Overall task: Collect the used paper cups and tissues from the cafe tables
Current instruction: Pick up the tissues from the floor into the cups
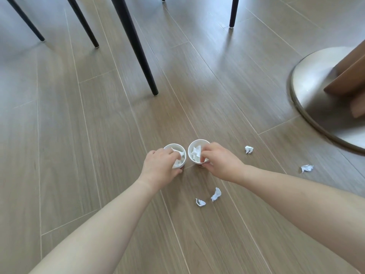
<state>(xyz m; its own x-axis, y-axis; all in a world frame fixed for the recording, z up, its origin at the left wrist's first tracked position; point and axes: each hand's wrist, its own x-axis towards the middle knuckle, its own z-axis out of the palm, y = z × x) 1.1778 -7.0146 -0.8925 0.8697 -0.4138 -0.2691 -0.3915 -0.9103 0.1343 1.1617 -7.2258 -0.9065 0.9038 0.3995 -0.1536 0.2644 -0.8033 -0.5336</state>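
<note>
Gripping two paper cups (168, 147) (193, 145), one each, the hands (160, 165) (221, 161) sit near four tissues (249, 149) (307, 168) (216, 194) (200, 202).

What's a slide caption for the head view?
Left hand grips left cup, right hand grips right cup, both tissue-stuffed, on wood floor; four loose tissues lie nearby.

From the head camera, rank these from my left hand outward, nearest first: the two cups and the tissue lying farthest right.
1. The left cup, gripped by the left hand.
2. The right cup, just beside it on the right.
3. The far tissue, alone on the floor at right.
</note>
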